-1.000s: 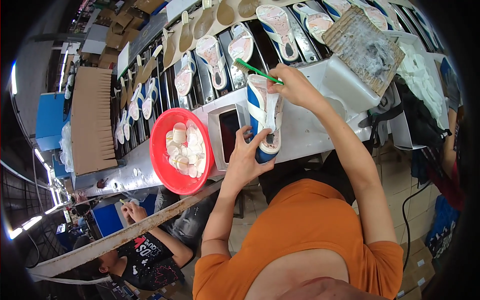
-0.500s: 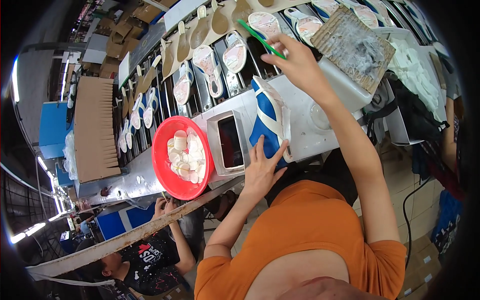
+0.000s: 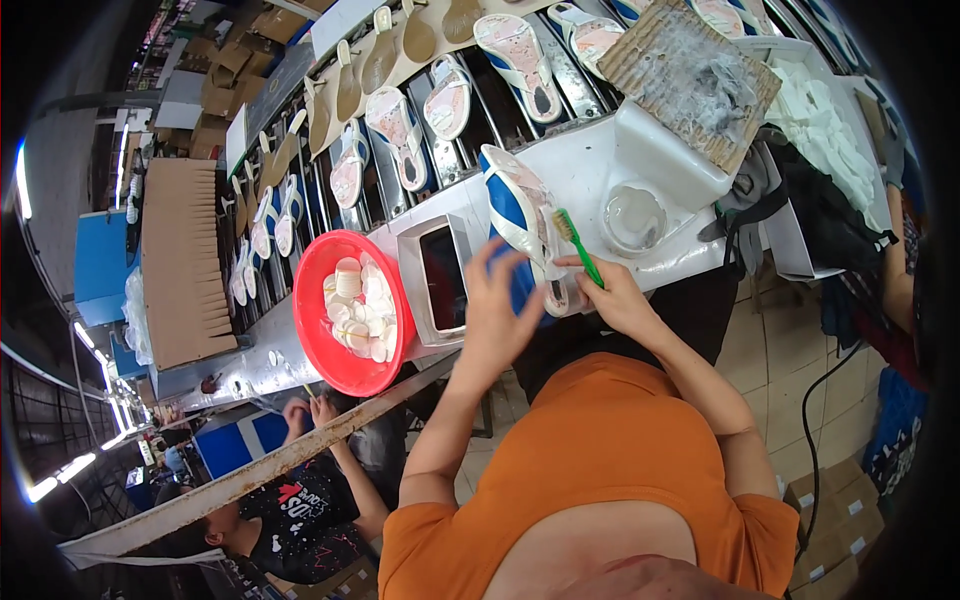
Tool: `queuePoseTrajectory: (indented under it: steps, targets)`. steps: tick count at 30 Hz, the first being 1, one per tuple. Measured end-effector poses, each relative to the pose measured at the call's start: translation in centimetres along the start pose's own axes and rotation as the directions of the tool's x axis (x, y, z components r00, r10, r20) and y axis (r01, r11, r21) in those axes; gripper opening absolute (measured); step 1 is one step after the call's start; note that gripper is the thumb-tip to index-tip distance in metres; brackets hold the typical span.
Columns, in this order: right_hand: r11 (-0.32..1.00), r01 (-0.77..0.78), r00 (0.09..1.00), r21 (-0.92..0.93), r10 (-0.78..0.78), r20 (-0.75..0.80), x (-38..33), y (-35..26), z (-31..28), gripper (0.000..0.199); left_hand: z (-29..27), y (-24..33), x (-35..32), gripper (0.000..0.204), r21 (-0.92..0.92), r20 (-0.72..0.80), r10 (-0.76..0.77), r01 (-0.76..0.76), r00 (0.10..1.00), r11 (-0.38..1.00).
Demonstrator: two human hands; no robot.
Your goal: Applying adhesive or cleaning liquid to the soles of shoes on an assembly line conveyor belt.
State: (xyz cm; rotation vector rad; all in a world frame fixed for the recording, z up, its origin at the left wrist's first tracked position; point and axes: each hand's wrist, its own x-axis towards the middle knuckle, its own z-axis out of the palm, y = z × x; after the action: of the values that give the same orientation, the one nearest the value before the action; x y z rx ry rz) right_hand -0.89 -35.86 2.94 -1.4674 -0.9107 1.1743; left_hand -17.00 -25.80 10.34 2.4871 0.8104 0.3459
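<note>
Green plastic in the right hand (image 3: 618, 300): clamping a small brush (image 3: 578, 250) by its handle, pointing its bristles up just beside the sandal (image 3: 516, 207). Holding the fingers of the left hand (image 3: 493, 310) apart, blurring too much to tell whether touching the blue-and-white sandal. Finding that sandal lying ahead on the white surface (image 3: 585, 165), between a rectangular tray (image 3: 408, 272) and a clear round dish (image 3: 634, 218). Probably pausing between brush strokes; likely needing next to be steadying it left-handed while lowering the bristles. Farther out, seeing a red basin (image 3: 350, 374) holding white discs (image 3: 365, 310), and more sandals (image 3: 398, 135) crossing rollers (image 3: 572, 85).
</note>
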Motion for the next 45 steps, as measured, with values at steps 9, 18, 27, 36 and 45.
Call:
queuePoseTrajectory:
  steps: [9, 18, 27, 36, 45]
  targets:
    - [0.978, -0.097, 0.987, 0.184, 0.071, 0.145, -3.3, 1.0, 1.0, 0.042, 1.3, -7.4, 6.2, 0.085, -0.456, 0.346, -0.379, 0.507, 0.858, 0.732]
    - [0.993, -0.05, 0.994, 0.104, 0.06, -0.092, 1.9, -2.2, 1.4, 0.034, 2.5, -4.1, 5.6, 0.092, -0.378, -0.049, -0.371, 0.326, 0.928, 0.866]
    - [0.915, 0.333, 0.833, -0.229, -0.4, -0.382, 4.5, -12.7, -1.7, 0.035, 2.8, -9.9, 6.7, 0.066, -0.514, 0.306, -0.473, 0.562, 0.826, 0.648]
    - [0.955, 0.296, 0.897, 0.025, -0.269, -0.351, 1.8, -14.2, -3.7, 0.023, -8.6, -11.6, 7.2, 0.051, -0.996, -0.088, -0.662, -0.044, 0.744, 0.083]
    - [0.959, 0.272, 0.878, -0.075, -0.279, -0.39, 1.8, -11.1, -4.4, 0.01, -19.1, -29.3, 13.9, 0.08, -0.651, -0.611, -0.754, -0.389, -0.242, 0.652]
